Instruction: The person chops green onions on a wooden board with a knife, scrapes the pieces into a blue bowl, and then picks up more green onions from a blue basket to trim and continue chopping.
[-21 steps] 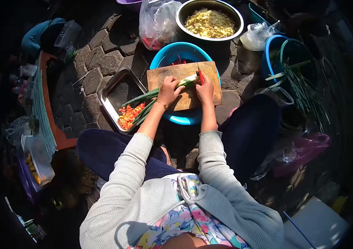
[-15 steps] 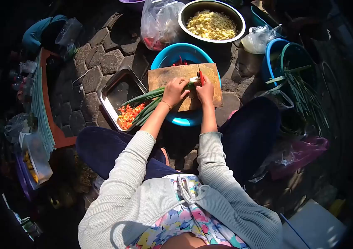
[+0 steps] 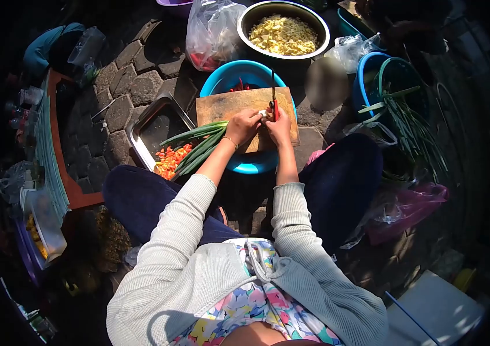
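Red-handled knife [image 3: 274, 104] in my right hand [image 3: 279, 128], fingers clenched round the handle, blade pointing away from me over the board [image 3: 222, 104]. My left hand [image 3: 245, 126] is clamped down on the white ends of the scallions [image 3: 198, 141], pinning them to the wood just beside the blade. Their green tops trail off the board's left edge and lie over the steel tray [image 3: 152, 124], where chopped red and orange bits [image 3: 170, 160] sit in the near corner.

I judge I'm in the middle of slicing, close to the root end. The next cut calls for the blade to come down right beside my left fingertips, so those want to be curled back, and the bundle fed a little to the right each time.

The board rests across a blue basin [image 3: 245, 75] with something red inside, set between my knees. I'm sitting low on a cobbled floor [image 3: 141, 69]. Beyond the basin stand a metal bowl [image 3: 314, 49] of pale yellow cubes and a clear bag [image 3: 213, 32]. To my right a blue bucket [image 3: 366, 81] holds more long green stalks [image 3: 409, 124], with a pink bag [image 3: 412, 210] nearer me. To my left, a low wooden stand [image 3: 60, 155] in shadow, its load too dark to tell.
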The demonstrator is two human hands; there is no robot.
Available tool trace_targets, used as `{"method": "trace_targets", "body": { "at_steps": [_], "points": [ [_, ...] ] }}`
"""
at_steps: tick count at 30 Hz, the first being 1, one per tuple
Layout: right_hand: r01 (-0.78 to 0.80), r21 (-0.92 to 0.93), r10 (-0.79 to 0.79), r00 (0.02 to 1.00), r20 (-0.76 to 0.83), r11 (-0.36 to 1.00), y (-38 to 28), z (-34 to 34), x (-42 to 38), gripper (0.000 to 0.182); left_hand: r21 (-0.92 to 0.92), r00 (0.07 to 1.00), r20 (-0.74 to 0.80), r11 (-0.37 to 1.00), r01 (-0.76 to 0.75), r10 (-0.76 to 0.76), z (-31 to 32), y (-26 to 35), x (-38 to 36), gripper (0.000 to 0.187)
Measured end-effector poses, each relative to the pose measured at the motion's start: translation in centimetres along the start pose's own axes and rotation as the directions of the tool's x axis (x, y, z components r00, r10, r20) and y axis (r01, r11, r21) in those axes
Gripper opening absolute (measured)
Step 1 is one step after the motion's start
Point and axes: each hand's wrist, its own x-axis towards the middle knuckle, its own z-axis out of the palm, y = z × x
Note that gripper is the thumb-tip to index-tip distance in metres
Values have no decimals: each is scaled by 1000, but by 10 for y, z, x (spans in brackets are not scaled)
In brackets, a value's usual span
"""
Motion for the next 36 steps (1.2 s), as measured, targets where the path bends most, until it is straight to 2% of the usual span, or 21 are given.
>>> {"method": "trace_targets", "body": {
  "at_steps": [3,6,7,8,10,11,12,14,18,21,25,27,28,30,31,32,35,36],
  "points": [
    [-38,57,35,998,58,998,-3,-3,-4,48,-13,1000,3,1000,12,-12,-1,2,1,25],
    [-68,-8,68,994,-86,998,-1,-5,-12,49,-1,1000,10,1000,12,-12,0,3,2,25],
    [99,-55,-109,965,-239,994,4,-1,-12,45,-1,1000,10,1000,12,-12,0,3,2,25],
    [97,-56,-108,965,-239,994,10,-1,-13,45,-9,1000,1,1000,18,-18,1,2,1,26],
    [-31,-99,-9,924,-382,995,2,-2,-22,40,-20,1000,-9,1000,22,-22,3,-1,0,27],
    [9,-124,-58,917,-394,992,-2,-1,-26,40,-66,999,11,997,37,-37,4,-3,0,26],
    [10,-126,-59,917,-394,992,-7,-2,-27,40,-110,998,33,992,55,-52,4,-4,0,25],
    [-52,-261,-42,938,-344,964,-15,-1,-29,32,-136,998,43,989,59,-53,4,-8,1,25],
    [-5,-326,-100,947,-305,946,-20,2,-31,27,-169,998,40,984,48,-42,3,-6,1,26],
    [31,-269,-107,957,-271,963,-19,4,-32,25,-188,999,26,981,46,-42,3,-6,-1,26],
    [40,-315,-108,973,-202,948,-24,0,-38,24,-192,999,2,980,42,-42,8,-7,-3,26],
    [90,-518,-250,936,-249,851,-31,-4,-47,23,-215,998,-4,975,62,-65,9,-10,-3,24],
    [93,-524,-253,937,-241,846,-39,-3,-54,23,-238,997,1,968,79,-81,9,-10,-3,21],
    [-64,-488,-3,991,-135,871,-57,-3,-65,25,-222,995,28,970,100,-96,7,-12,0,19],
    [-89,-613,82,996,-40,785,-64,-6,-70,26,-201,992,66,972,119,-108,7,-12,1,18],
    [-87,-619,81,996,-39,780,-65,-9,-73,26,-206,992,62,971,121,-110,8,-10,0,18],
    [-154,-791,151,985,-79,593,-63,-20,-75,21,-14,997,8,997,82,-82,5,0,1,17],
    [-148,-793,151,986,-72,591,-63,-22,-75,21,-12,996,5,996,88,-88,7,3,1,17]
  ]
}}
